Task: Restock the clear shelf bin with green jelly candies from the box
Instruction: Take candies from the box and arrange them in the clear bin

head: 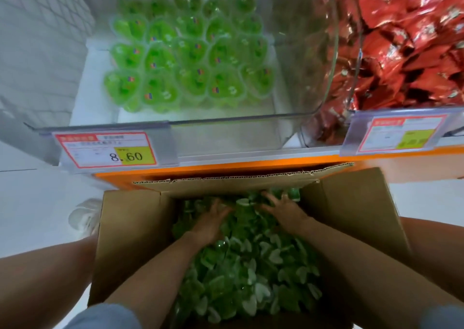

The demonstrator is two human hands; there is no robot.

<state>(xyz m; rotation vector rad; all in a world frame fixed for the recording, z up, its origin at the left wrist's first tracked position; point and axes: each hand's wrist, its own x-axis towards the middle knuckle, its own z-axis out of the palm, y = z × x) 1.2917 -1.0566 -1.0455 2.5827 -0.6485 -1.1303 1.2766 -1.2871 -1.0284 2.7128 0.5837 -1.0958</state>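
Head view: my left hand (213,222) and right hand (283,210) down in cardboard box (130,240), near its far edge. Both lie on green jelly candies (251,266), fingers straight and spread, gripping nothing. Beyond box, clear shelf bin (251,132) holds shelved jellies (190,52) in rows toward its back wall.

The clear shelf bin (226,140) sits at 12 o'clock in the view, open-topped with see-through walls. Green jelly candies (190,52) in heart-shaped clear cups lie in it in neat rows, labels up, packed toward the bin's 12 o'clock end, with a bare strip at its 6 o'clock front. The cardboard box (130,240) stands at 6 o'clock, flaps open, heaped with loose candies (251,266) in a jumble.
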